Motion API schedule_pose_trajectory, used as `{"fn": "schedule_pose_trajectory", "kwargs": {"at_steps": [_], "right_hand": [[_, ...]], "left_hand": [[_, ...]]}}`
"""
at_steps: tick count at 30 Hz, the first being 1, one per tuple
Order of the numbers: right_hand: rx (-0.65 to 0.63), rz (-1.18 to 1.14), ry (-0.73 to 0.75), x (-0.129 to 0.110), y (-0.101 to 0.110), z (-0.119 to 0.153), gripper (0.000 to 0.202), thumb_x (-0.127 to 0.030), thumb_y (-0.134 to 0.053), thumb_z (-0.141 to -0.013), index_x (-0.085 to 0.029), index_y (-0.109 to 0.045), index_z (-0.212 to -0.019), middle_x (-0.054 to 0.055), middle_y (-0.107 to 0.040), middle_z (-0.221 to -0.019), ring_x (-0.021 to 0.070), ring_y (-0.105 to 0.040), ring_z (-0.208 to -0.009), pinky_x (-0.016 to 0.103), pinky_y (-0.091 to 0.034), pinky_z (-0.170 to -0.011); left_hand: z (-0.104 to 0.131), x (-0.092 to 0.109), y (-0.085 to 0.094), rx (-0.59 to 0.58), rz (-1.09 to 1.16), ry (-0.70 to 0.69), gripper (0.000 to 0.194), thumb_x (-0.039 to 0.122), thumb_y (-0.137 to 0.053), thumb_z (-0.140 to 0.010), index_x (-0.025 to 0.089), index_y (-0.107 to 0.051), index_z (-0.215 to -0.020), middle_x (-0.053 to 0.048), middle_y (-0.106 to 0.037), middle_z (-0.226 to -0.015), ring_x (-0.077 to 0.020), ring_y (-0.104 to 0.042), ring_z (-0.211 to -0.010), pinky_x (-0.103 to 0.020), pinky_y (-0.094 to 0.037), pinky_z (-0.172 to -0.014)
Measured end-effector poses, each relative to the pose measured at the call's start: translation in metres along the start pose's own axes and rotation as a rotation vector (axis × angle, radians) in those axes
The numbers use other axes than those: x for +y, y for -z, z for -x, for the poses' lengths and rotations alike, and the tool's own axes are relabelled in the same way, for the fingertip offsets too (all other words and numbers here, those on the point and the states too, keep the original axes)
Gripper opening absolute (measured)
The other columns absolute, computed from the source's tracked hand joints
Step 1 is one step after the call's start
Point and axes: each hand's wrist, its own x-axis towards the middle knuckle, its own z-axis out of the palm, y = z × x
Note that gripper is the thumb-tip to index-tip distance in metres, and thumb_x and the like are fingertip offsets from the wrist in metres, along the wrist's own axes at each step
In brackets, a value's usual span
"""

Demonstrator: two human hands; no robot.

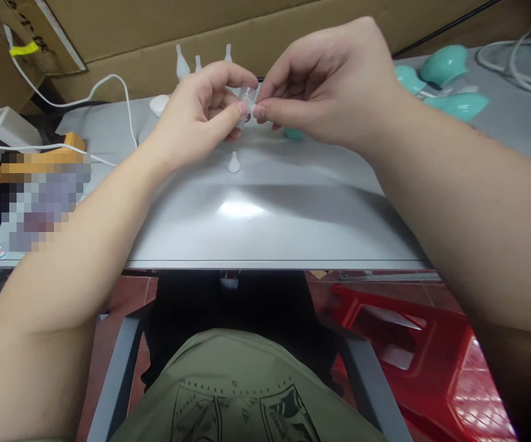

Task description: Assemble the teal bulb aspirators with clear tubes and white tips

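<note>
My left hand [214, 101] grips a small clear plastic cup-like piece [247, 95] between thumb and fingers, above the table's far half. My right hand [320, 92] meets it from the right, its thumb and forefinger pinched at the edge of the clear piece; whatever sits between those fingertips is too small to make out. Below the hands a small white funnel-shaped tip [234, 162] stands on the table. Several white narrow-necked tips [182, 63] rise behind my left hand, and a white rounded piece [158, 105] lies beside it. Under my right hand a teal piece [294, 133] is partly hidden.
Several glossy teal shells [444, 64] lie at the right back of the grey table [269, 239]. Cardboard [155, 37] walls the back. A white charger [13, 127] with cables and an orange object [69, 147] are at left. A red plastic stool [431, 362] stands below right.
</note>
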Motion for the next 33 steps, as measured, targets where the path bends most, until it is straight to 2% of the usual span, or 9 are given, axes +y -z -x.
{"fn": "schedule_pose_trajectory", "kwargs": {"at_steps": [4, 8, 13, 20, 25, 28, 33], "right_hand": [[-0.02, -0.041, 0.05, -0.001, 0.0, 0.0, 0.009, -0.034, -0.087, -0.088, -0.026, -0.084, -0.086, -0.001, -0.076, -0.082, 0.0088, -0.066, -0.073, 0.027, -0.048, -0.066], [-0.021, -0.077, 0.103, 0.0, -0.001, 0.001, 0.005, -0.018, -0.086, -0.087, -0.015, -0.082, -0.086, -0.001, -0.072, -0.08, 0.0075, -0.059, -0.071, 0.025, -0.042, -0.064], [-0.028, -0.088, 0.114, 0.002, -0.002, 0.001, 0.007, -0.018, -0.086, -0.088, -0.016, -0.08, -0.085, -0.001, -0.072, -0.081, 0.0084, -0.059, -0.072, 0.025, -0.041, -0.065], [-0.035, -0.134, 0.102, 0.003, -0.003, 0.001, 0.009, -0.013, -0.088, -0.087, -0.015, -0.079, -0.086, -0.001, -0.072, -0.081, 0.0077, -0.059, -0.073, 0.024, -0.041, -0.064], [-0.051, -0.126, 0.102, 0.002, -0.003, 0.001, 0.011, -0.013, -0.087, -0.088, -0.016, -0.077, -0.085, -0.001, -0.07, -0.081, 0.008, -0.059, -0.074, 0.024, -0.041, -0.064], [-0.04, -0.147, 0.098, 0.0, -0.003, 0.001, 0.013, -0.013, -0.087, -0.087, -0.016, -0.075, -0.084, -0.001, -0.07, -0.082, 0.0087, -0.061, -0.074, 0.024, -0.043, -0.064], [-0.057, -0.183, 0.095, 0.0, -0.004, 0.001, 0.015, -0.01, -0.085, -0.089, -0.015, -0.07, -0.086, -0.002, -0.067, -0.08, 0.0044, -0.064, -0.073, 0.018, -0.045, -0.065]], "left_hand": [[0.0, 0.001, 0.0, -0.011, 0.029, -0.032, 0.028, 0.039, -0.079, -0.085, 0.033, -0.079, -0.112, -0.003, -0.081, -0.095, -0.0316, -0.082, -0.089, -0.054, -0.07, -0.09], [0.0, 0.003, -0.001, 0.01, -0.02, -0.012, 0.029, 0.043, -0.077, -0.086, 0.032, -0.079, -0.113, -0.002, -0.081, -0.095, -0.0307, -0.082, -0.089, -0.052, -0.071, -0.089], [0.0, 0.004, -0.001, 0.004, -0.042, 0.018, 0.038, 0.047, -0.077, -0.083, 0.032, -0.081, -0.118, -0.004, -0.084, -0.105, -0.0321, -0.082, -0.094, -0.054, -0.07, -0.092], [0.002, 0.004, -0.002, -0.006, -0.013, -0.042, 0.031, 0.043, -0.077, -0.085, 0.03, -0.081, -0.113, -0.004, -0.08, -0.092, -0.0293, -0.081, -0.087, -0.049, -0.07, -0.088], [0.002, 0.005, -0.001, 0.016, -0.071, -0.051, 0.037, 0.043, -0.074, -0.087, 0.031, -0.086, -0.12, -0.003, -0.081, -0.093, -0.0296, -0.08, -0.086, -0.049, -0.07, -0.087], [0.003, 0.01, -0.001, 0.002, -0.082, -0.027, 0.039, 0.04, -0.072, -0.09, 0.031, -0.089, -0.124, -0.003, -0.085, -0.102, -0.0297, -0.082, -0.091, -0.049, -0.069, -0.092], [0.006, 0.015, -0.003, -0.031, -0.066, -0.044, 0.04, 0.04, -0.068, -0.097, 0.03, -0.09, -0.129, -0.003, -0.085, -0.115, -0.0299, -0.083, -0.102, -0.045, -0.069, -0.096]]}}
